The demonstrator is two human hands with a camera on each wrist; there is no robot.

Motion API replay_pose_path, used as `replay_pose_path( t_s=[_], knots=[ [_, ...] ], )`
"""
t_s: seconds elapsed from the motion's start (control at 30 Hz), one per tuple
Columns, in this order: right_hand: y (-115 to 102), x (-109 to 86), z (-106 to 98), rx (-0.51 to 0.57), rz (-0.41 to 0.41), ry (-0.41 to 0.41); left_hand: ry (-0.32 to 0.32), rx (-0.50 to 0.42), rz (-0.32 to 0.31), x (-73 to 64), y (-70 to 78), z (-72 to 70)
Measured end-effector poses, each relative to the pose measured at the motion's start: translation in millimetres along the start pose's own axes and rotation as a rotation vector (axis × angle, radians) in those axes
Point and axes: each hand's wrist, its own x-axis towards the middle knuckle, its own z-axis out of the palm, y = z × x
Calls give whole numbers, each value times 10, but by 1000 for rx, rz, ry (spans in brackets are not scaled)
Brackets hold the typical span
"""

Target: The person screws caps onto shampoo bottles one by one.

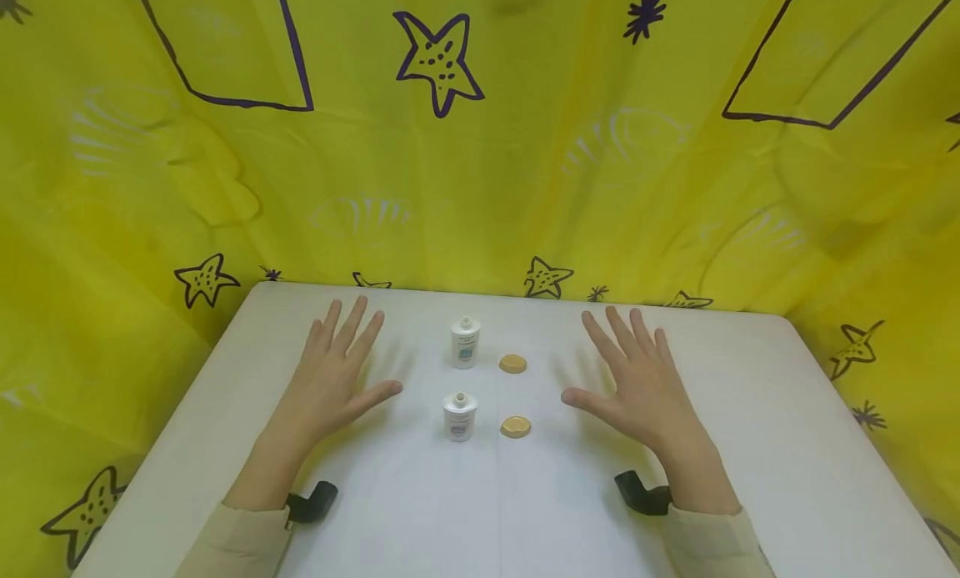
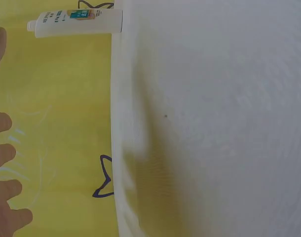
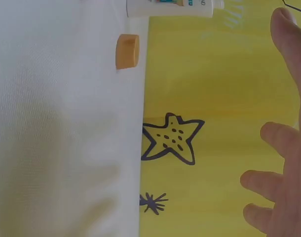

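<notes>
Two small white bottles with bare necks stand upright near the table's middle, a far bottle [image 1: 465, 344] and a near bottle [image 1: 460, 418]. Right of each lies a gold cap, a far cap [image 1: 513, 364] and a near cap [image 1: 516, 428]. My left hand [image 1: 333, 378] hovers over the table to the left of the bottles, fingers spread and holding nothing. To the right of the caps, my right hand [image 1: 637, 382] is spread the same way, also holding nothing. A labelled bottle [image 2: 81, 22] shows at the top of the left wrist view, and an orange-gold cap [image 3: 127, 51] in the right wrist view.
A white table [image 1: 390, 511] carries everything. Behind and beside it hangs a yellow curtain [image 1: 480, 178] with dark starfish drawings. Each wrist wears a black camera mount, one on the left [image 1: 313, 503] and one on the right [image 1: 642, 493].
</notes>
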Motion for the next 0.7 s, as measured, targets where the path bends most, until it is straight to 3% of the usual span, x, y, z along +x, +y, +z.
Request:
replay_pose_path(
  t_s=[0.17, 0.33, 0.5, 0.7],
  knots=[
    [-74, -6, -6, 12, -24, -17, -13, -65, 4, 16, 66, 30],
    [-202, -11, 22, 34, -108, -37, -58, -173, 51, 27, 175, 101],
    [-334, -5, 129, 70, -206, -73, -74, -218, 76, 3, 260, 121],
    [-493, -33, 263, 145, -257, -130, -101, -285, 75, -33, 356, 106]
  ],
)
